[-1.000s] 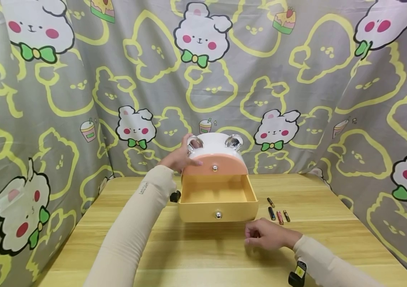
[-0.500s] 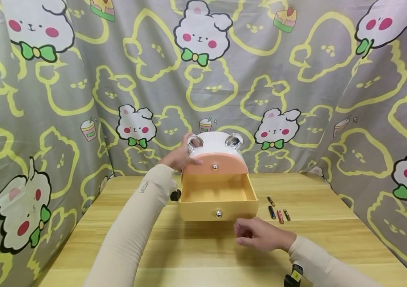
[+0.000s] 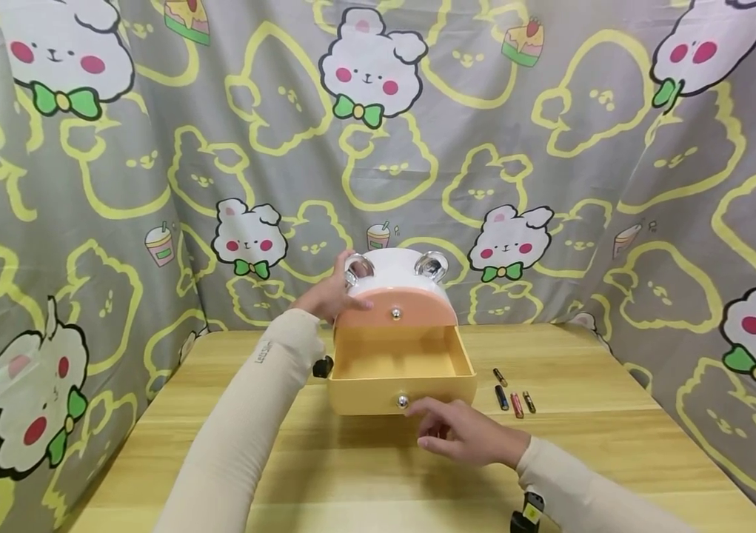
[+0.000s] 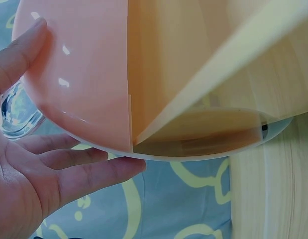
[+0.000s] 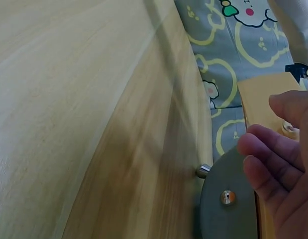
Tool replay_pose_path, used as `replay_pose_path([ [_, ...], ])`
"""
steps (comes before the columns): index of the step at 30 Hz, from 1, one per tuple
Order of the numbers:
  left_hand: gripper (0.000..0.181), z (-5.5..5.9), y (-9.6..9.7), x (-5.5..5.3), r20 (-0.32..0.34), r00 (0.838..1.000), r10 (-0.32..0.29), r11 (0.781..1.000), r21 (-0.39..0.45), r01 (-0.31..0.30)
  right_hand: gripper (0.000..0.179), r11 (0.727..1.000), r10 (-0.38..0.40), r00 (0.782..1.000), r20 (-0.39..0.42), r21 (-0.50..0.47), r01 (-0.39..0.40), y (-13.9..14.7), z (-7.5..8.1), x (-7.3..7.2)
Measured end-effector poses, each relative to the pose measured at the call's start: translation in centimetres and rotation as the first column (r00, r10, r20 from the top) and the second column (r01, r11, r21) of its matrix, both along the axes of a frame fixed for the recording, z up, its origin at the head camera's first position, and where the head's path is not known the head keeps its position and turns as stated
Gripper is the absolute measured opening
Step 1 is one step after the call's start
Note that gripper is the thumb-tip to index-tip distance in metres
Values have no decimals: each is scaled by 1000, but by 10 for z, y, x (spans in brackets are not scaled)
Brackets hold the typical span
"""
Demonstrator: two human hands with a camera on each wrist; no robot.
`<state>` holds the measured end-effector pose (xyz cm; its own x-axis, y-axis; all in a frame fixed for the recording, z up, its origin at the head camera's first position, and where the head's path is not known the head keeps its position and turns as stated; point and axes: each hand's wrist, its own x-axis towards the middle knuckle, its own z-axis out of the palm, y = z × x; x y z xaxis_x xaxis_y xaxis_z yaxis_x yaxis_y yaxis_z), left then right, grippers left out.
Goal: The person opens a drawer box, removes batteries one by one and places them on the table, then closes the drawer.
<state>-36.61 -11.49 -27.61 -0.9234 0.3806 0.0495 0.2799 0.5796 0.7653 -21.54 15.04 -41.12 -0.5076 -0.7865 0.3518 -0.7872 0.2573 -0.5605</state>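
Note:
A small bear-eared drawer cabinet (image 3: pixel 387 268), white on top, stands mid-table with an orange upper drawer (image 3: pixel 411 307) that is closed. Below it the yellow drawer (image 3: pixel 358 400) is pulled out, with nothing visible inside. My left hand (image 3: pixel 326 296) holds the cabinet's left side. Its thumb (image 4: pixel 24 52) rests on the orange front, and the other fingers lie along the side wall. My right hand (image 3: pixel 464 433) is just right of the silver knob (image 3: pixel 402 401) of the yellow drawer, index finger extended, other fingers loosely bent. Whether the fingertip touches the knob I cannot tell.
Several small batteries, among them a pink battery (image 3: pixel 517 405) and a dark blue battery (image 3: pixel 500 397), lie right of the drawer. The wooden table (image 3: pixel 591 444) is backed by a patterned curtain (image 3: pixel 391 170). Metal feet such as this foot (image 5: pixel 227 197) show under the cabinet.
My right hand has moved left along the drawer front toward the knob, and its index finger has straightened out. The left hand, cabinet and batteries stay as they were.

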Motion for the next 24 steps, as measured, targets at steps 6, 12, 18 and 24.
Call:
replay_pose_path([
  [6,114,0,0,2,-10,1000,-1,1000,11,1,36,999,18,994,-106,-39,-22,-10,-1,-3],
  [12,114,-1,0,2,-3,1000,10,1000,-1,-10,34,999,3,979,-205,-44,-12,-19,-3,-6],
  [18,114,-2,0,1,12,1000,9,1000,12,-10,27,999,-25,951,-307,-51,10,-25,-6,-11],
  [24,115,-2,-1,3,7,1000,3,1000,11,-3,21,997,-37,945,-325,-70,15,-30,-5,-13],
])
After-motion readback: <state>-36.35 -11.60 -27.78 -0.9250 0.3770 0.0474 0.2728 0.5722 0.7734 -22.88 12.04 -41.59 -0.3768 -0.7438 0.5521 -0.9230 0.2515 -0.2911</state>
